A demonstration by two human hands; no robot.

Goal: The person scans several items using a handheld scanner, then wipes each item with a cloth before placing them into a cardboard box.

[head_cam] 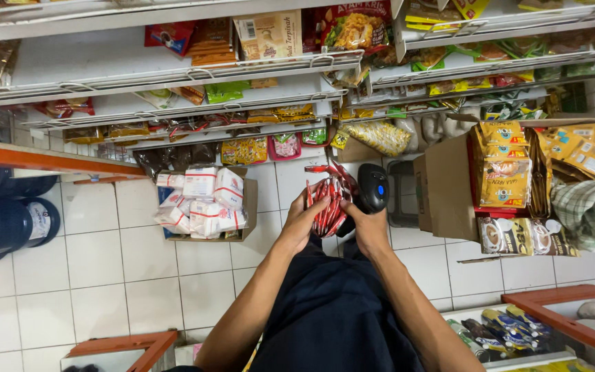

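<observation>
The left hand [302, 224] is curling its fingers closed around a bunch of red sachets [328, 200], which is standing upright between both palms above the tiled floor [105, 269], while the right hand [368, 222] is gripping a black handheld scanner [373, 187] just beside them.

Small grocery shop: wire shelves [173, 72] packed with snack packets [270, 34], stock cartons [449, 186]

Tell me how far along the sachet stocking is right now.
Done: the white wire shelves already carry many packets. In hand: the left hand and right hand together grip a bundle of red sachets, and the right hand also holds a black handheld scanner. Left: the open cardboard box beside them is packed with yellow sachet packs, and the floor box of white packets is full.
</observation>
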